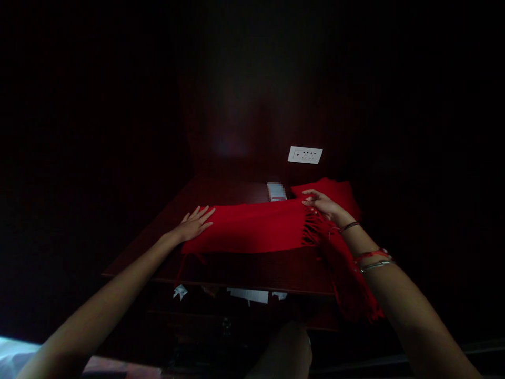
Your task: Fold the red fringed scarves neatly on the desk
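A red fringed scarf lies as a flat folded strip across a dark wooden tabletop. My left hand rests on its left end, palm down with the fingers spread. At the strip's upper right corner is my right hand, its thumb and forefinger apart and touching the cloth beside the fringe. The other fingers are partly hidden. More red cloth is bunched behind my right hand, and a fringed length hangs over the table's right front edge beneath my right forearm.
The dark tabletop meets a wall with a white socket plate. A small pale pixelated object lies behind the scarf. Pale papers show below the front edge, and a knee is underneath. Surroundings are very dark.
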Demonstrator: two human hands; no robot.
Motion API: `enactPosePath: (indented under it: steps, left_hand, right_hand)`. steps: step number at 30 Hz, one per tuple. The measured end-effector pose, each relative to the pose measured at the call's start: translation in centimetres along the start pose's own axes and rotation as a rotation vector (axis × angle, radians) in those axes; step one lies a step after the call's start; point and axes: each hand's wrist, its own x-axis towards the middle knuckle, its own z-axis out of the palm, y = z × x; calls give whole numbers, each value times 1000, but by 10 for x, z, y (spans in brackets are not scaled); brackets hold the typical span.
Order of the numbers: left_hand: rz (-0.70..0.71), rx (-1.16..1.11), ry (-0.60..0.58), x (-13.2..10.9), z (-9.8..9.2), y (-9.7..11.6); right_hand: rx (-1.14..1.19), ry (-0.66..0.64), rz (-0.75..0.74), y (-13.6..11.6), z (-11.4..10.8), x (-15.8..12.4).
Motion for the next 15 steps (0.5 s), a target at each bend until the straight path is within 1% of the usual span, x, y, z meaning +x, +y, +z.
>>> enactPosePath:
  steps: [3,6,9,11,12,13,14,15]
  left_hand:
    - [20,47,-8,-2,-2,-10]
    - [13,103,-69,-2,-8,-35]
    - [-75,180,-126,-4,-21,-68]
    - [-179,285,-134,-7,-32,-83]
    - [-236,337,-111,-8,-37,-84]
    - [-287,372,-71,-9,-41,-79]
    - [-317,382,-21,-9,-44,-69]
    - [-321,363,38,-9,-44,-55]
  right_hand:
    - [-37,-38,38,11,-5,-3]
    - [-106,-31,61,23,-10,-3]
    - [-185,27,42,30,-19,0]
    - [-213,48,11,35,-20,2]
    - [-217,49,-5,37,-17,4]
    - [-216,43,-18,39,-13,5]
    - [-211,32,-29,40,-7,6]
    - [-203,23,-40,41,-1,7]
